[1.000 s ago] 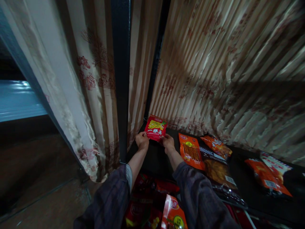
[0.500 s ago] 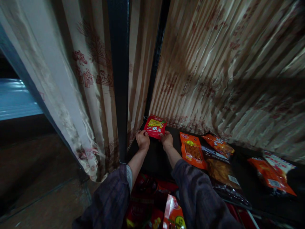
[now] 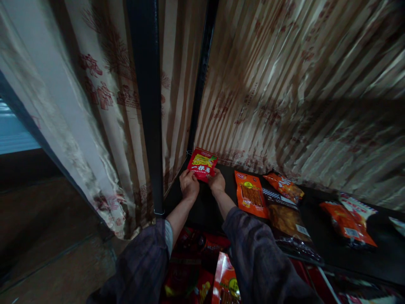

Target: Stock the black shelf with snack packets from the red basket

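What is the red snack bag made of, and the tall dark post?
The red snack bag with yellow print looks like smooth, slightly shiny plastic film; its edges are flat. The tall dark post seems to be painted metal: straight, hard-edged, faintly glossy, though wood is possible.

Behind the left hand [image 3: 189,185], the left sleeve [image 3: 139,257] is dark blue-purple, creased, with a pale inner cuff [image 3: 168,237]. The right sleeve [image 3: 259,249] matches in colour and creasing.

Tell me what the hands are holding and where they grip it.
The red snack packet, by its two near corners: the left hand at one, the right hand at the other.
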`<state>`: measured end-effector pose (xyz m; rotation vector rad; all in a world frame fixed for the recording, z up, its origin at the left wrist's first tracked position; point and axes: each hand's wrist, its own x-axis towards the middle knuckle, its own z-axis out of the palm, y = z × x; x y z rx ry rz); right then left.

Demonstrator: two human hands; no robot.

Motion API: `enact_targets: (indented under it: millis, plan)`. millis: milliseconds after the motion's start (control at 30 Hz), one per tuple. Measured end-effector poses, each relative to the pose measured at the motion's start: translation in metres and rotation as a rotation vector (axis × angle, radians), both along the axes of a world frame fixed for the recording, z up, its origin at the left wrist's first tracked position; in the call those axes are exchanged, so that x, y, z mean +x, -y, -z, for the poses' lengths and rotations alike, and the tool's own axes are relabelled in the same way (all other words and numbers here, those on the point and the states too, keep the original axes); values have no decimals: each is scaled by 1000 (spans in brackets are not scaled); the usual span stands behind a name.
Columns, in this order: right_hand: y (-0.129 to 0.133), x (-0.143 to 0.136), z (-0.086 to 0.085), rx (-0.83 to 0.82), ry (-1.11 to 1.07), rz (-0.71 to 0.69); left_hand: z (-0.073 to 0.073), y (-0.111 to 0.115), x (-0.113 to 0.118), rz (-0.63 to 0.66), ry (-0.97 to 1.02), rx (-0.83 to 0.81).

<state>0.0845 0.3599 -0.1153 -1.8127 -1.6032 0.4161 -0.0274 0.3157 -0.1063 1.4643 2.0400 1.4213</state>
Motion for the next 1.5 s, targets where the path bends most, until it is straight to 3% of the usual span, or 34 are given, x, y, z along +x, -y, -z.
enact_targets:
  millis: [100, 233, 467, 700, 933, 1100, 1267, 1367, 1433, 1500]
  plan:
    - [12, -6, -13, -67, 29, 91, -1, 1, 1, 14, -33, 4]
    - [24, -12, -27, -93, 40, 79, -1, 2, 2, 7, -69, 11]
    - [28, -16, -33, -108, 48, 91, 0, -2, 1, 8, -81, 13]
    - [38, -15, -43, -81, 59, -39, 3, -9, -2, 29, -56, 37]
    - [92, 4, -71, -97, 95, -207, -12, 3, 3, 82, -110, 69]
    - [139, 45, -83, -54, 100, -261, -27, 46, 28, 239, -154, 48]
    - [199, 111, -91, 67, 146, -120, -35, 128, 41, 529, -116, 51]
    - [248, 145, -76, 137, 69, -132, -20, 182, 36, 850, -149, -181]
    - [280, 157, -55, 8, 12, -159, -1, 213, 31, 989, -240, -387]
    - [307, 158, -27, -226, 35, -205, 22, 239, 28, 1000, -333, -543]
